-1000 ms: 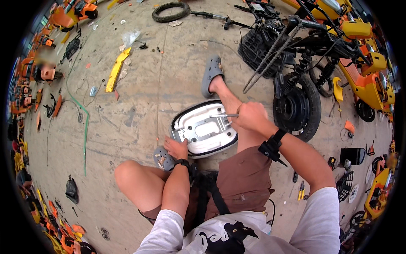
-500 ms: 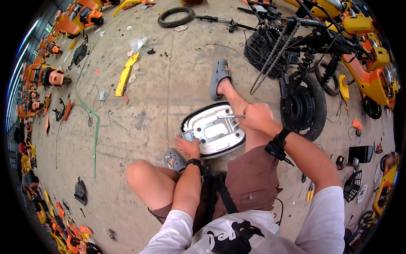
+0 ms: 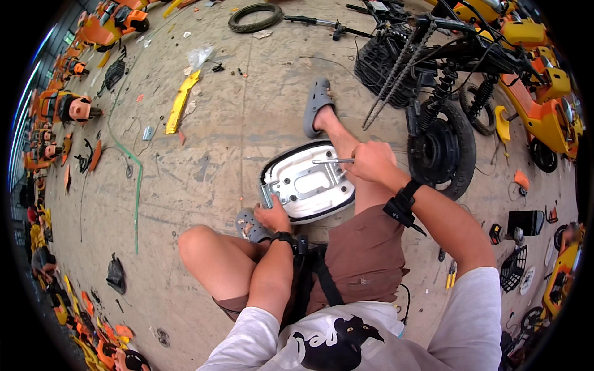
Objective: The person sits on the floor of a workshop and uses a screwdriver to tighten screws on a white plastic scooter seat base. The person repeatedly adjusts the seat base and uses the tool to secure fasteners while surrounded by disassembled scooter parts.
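- Left hand (image 3: 272, 216) touched the silver bracket (image 3: 266, 195); whether it gripped, I couldn't tell.
- White shell (image 3: 337, 199) lay hollow side up just beyond; its metal plate (image 3: 289, 189) looked seated, fastening tightness unclear.
- Right hand (image 3: 374, 162) was closed around a metal rod (image 3: 334, 161).

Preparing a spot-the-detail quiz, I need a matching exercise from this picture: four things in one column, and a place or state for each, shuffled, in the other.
Column one
1. Right hand
2. Left hand
3. Long yellow piece
4. Loose tyre

Column two
A. Lies near the picture's top edge, beside one end of a dark rod
B. At the metal bracket on the left end of the white shell
C. Lies on the floor, left of the outstretched foot
D. Closed around a slim metal tool

Right pairs: 1-D, 2-B, 3-C, 4-A
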Motion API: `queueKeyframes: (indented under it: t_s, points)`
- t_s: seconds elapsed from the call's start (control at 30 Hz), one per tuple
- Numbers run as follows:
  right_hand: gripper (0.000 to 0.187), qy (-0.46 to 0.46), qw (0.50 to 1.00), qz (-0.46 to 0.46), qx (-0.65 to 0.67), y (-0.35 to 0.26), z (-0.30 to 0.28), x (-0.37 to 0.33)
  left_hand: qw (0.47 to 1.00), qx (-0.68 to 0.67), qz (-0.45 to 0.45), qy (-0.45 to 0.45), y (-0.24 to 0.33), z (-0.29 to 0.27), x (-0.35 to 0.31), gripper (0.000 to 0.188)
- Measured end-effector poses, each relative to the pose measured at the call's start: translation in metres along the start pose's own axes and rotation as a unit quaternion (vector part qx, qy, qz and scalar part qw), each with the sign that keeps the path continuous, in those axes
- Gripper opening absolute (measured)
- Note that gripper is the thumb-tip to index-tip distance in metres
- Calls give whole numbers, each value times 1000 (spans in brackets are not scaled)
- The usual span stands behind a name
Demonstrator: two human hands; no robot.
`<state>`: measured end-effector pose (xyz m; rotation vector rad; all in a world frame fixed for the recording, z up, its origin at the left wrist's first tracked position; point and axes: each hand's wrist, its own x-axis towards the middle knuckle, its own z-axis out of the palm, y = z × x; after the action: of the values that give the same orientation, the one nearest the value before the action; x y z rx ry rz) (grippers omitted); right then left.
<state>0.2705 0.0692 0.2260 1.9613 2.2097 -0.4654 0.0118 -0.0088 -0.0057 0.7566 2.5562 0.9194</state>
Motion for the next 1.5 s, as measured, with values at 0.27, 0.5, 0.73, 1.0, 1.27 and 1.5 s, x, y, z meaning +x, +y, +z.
queueKeyframes:
  t_s: [0.27,0.5,0.73,1.0,1.27,1.5]
  points:
    - [37,4,1000,2,-5,0,0,-1,1000,30,-2,3,11,-5,-6,63]
    - [37,-7,1000,10,-12,-1,-3,-1,997,71,30,-11,14,-5,-3,57]
    - [34,-3,1000,19,2,0,-3,-1,994,97,-17,-39,13,6,-1,58]
    - [33,26,999,34,14,-12,-1,-17,998,53,-12,-28,4,7,8,57]
    - [31,99,994,-1,35,-13,6,-9,1000,-7,5,-12,11,7,-5,62]
    - [28,252,951,14,181,-35,-11,-19,994,-93,-56,0,12,-4,1,52]
